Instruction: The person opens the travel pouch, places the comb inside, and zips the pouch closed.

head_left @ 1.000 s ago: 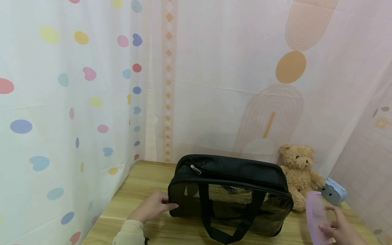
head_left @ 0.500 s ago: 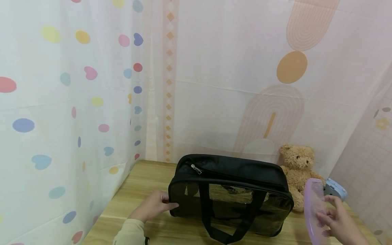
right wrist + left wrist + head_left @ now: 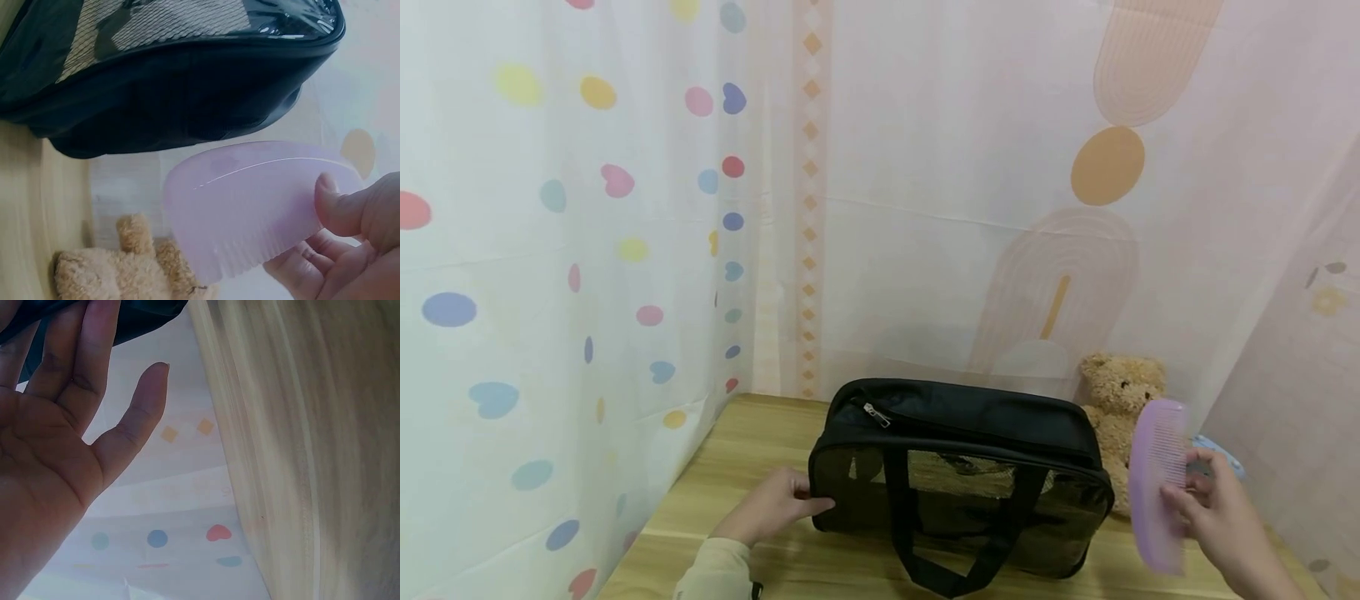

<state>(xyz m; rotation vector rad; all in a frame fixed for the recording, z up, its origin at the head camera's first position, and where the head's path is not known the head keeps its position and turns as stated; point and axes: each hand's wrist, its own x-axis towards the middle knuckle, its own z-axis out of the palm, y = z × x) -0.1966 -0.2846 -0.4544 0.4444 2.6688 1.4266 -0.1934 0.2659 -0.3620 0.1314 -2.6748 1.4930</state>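
A purple comb (image 3: 1156, 492) stands upright in my right hand (image 3: 1213, 508), pinched between thumb and fingers, its teeth toward the palm side. The right wrist view shows the thumb flat on the comb's (image 3: 256, 200) broad face. A black toiletry bag (image 3: 985, 417) with a see-through front, strap handle and metal zip pull sits on the table to the comb's left. My left hand (image 3: 782, 504) is at the bag's left end. In the left wrist view its fairly straight fingers touch the bag (image 3: 147, 319), and the thumb stands apart from them.
A brown teddy bear (image 3: 1120, 383) sits behind the comb at the bag's right end, partly hidden. Part of a light blue object (image 3: 1221, 454) shows beyond the right hand. Patterned curtains (image 3: 925, 275) hang behind and beside the wooden table (image 3: 760, 433).
My right hand has raised the comb and brought it left, closer to the bag, so it now overlaps the teddy bear. The left hand and bag have stayed in place.
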